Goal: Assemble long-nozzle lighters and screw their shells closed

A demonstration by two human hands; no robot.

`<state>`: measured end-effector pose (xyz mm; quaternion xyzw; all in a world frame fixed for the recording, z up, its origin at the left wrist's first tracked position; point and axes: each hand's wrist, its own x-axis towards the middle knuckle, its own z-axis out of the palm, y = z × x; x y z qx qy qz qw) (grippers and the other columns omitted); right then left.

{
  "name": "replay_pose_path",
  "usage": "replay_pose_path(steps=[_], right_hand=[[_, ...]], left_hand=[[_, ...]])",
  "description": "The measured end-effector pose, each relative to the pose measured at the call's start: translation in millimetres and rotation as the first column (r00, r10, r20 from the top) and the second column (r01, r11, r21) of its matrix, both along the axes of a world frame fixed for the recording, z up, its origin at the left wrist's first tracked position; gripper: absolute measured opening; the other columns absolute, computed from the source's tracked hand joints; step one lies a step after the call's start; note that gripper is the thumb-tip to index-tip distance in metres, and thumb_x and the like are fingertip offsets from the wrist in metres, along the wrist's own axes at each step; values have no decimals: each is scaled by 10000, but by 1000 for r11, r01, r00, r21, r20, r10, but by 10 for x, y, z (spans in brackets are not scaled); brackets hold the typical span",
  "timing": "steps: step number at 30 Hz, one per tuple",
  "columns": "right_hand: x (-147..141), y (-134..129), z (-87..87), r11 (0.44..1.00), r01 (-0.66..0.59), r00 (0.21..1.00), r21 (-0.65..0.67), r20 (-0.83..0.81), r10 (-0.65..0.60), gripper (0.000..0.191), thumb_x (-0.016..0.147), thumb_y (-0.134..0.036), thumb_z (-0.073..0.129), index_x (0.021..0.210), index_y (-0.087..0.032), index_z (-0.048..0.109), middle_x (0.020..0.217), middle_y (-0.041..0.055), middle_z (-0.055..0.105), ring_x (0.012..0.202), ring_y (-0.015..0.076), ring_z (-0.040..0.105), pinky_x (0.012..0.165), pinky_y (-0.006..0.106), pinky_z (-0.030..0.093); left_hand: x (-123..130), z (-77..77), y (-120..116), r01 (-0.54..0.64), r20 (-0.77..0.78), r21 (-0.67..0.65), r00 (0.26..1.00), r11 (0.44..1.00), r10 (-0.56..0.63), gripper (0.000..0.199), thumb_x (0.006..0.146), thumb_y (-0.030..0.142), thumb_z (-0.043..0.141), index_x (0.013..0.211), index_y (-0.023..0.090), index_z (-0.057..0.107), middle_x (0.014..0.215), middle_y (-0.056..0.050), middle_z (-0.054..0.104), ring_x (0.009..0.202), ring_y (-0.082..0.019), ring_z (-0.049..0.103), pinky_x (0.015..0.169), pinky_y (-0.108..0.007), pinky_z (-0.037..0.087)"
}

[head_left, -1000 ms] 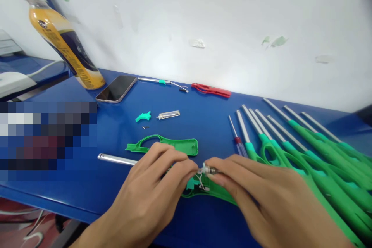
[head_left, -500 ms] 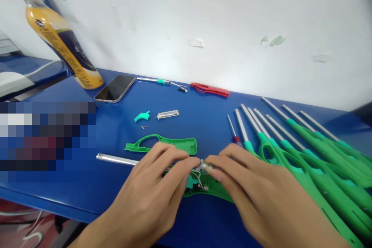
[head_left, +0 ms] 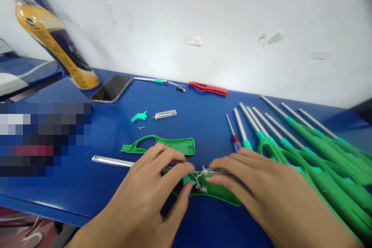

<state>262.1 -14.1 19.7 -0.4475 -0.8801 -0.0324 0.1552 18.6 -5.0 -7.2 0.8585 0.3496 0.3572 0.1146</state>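
Below my hands lies an opened green lighter, its metal barrel sticking out to the left. White wires and part of a teal trigger show inside its shell. My left hand is curled over the lighter's middle, thumb and index finger near the trigger; its other fingertips are partly hidden. My right hand pinches a clear fuel tank just above the shell, its valve end facing left. Beyond the hands rests the other green shell half, hollow side up.
Several green lighters crowd the right side beside a screwdriver. Farther back are a teal trigger, another fuel tank, small screws, a red shell, a metal barrel, a phone and a bottle.
My left thumb and index finger have spread apart and moved off the tank's valve end. The fuel tank, still in my right hand, now lies more level along the shell.
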Motion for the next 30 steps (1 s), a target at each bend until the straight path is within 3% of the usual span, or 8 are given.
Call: replay_pose_path(steps=[5, 7, 11, 15, 18, 23, 26, 30], right_hand=[[18, 6, -43, 995, -30, 999, -100, 15, 32, 223, 1062, -192, 587, 1054, -315, 773, 1047, -35, 817, 837, 220, 766, 579, 328, 580], [19, 9, -54, 991, -20, 1000, -130, 14, 22, 203, 997, -152, 689, 1076, -320, 771, 1052, -41, 809, 847, 209, 770, 652, 325, 622], [20, -3, -60, 990, -24, 1000, -138, 2, 24, 194, 1050, -214, 631, 1087, -326, 785, 1050, -42, 819, 850, 209, 786, 649, 336, 639], [8, -27, -46, 997, 0, 1000, -79, -20, -1, 381, 1133, -262, 427, 1073, -310, 800, 1019, -32, 833, 725, 198, 777, 472, 335, 559], [-15, -48, -44, 1000, -6, 999, -7, -39, 6, 441, 1055, -103, 414, 1017, -311, 802, 1017, -44, 836, 711, 185, 781, 424, 334, 525], [-32, -102, -75, 1000, -6, 1000, 16, -7, 6, 566, 755, 54, 481, 1091, -268, 802, 1017, -13, 821, 796, 205, 801, 483, 313, 575], [-24, -127, -91, 999, 23, 1000, -23, 15, -22, 616, 727, 54, 505, 1196, -233, 783, 1032, 28, 774, 807, 194, 790, 563, 287, 606], [-27, -135, -92, 996, 38, 999, -87, 13, -37, 574, 770, 55, 517, 1181, -248, 780, 970, 21, 715, 771, 170, 750, 597, 267, 578]], left_hand=[[3, -55, 14, 40, -66, 25, 997, 999, -39, 109, 1049, 117, 604, 1075, 167, 698, 1022, -59, 654, 964, -204, 568, 890, -392, 511], [3, -76, 22, 44, -84, 44, 996, 998, -41, 121, 1054, 121, 601, 1100, 163, 705, 1023, -61, 650, 957, -208, 569, 883, -397, 506], [7, -89, 24, 42, -106, 95, 994, 995, -32, 135, 1066, 135, 591, 1136, 157, 704, 1037, -61, 655, 959, -211, 589, 880, -397, 500], [8, -83, 21, 39, -132, 109, 991, 993, -24, 128, 1081, 147, 569, 1110, 165, 692, 1053, -56, 667, 964, -211, 609, 894, -404, 495], [4, -78, 24, 55, -135, 83, 990, 995, -43, 122, 1090, 153, 558, 1092, 174, 678, 1061, -50, 673, 957, -204, 612, 894, -398, 500], [-2, -88, 35, 78, -127, 59, 989, 995, -70, 86, 1078, 149, 574, 1032, 178, 640, 1036, -51, 656, 920, -201, 600, 828, -380, 506], [-3, -95, 41, 77, -137, 61, 988, 995, -68, 97, 1085, 153, 561, 1033, 189, 635, 1031, -51, 653, 916, -206, 602, 813, -378, 507], [-6, -89, 39, 94, -143, 59, 986, 994, -85, 94, 1083, 148, 562, 1066, 197, 641, 1042, -45, 659, 919, -201, 600, 829, -375, 501]])
